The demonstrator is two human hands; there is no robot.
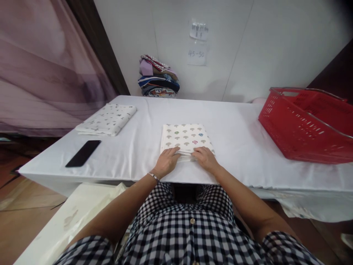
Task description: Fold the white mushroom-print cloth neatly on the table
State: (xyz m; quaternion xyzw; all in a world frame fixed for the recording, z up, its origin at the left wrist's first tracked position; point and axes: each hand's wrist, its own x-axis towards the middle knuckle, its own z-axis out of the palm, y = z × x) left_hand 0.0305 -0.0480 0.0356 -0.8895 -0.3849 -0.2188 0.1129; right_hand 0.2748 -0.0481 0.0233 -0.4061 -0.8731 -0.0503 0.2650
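In front of me on the white-covered table lies a folded white cloth printed with grey mushrooms and a few coloured ones. My left hand grips its near left edge, thumb and fingers closed on the layers. At the near right edge my right hand pinches the same cloth. Between the hands the folded layers show along the near side. The fingertips are partly hidden under or behind the fabric.
A second folded white cloth with a dark print lies at the left, beyond a black phone. At the right stands a red plastic basket. A stack of folded fabrics rises behind the table against the wall.
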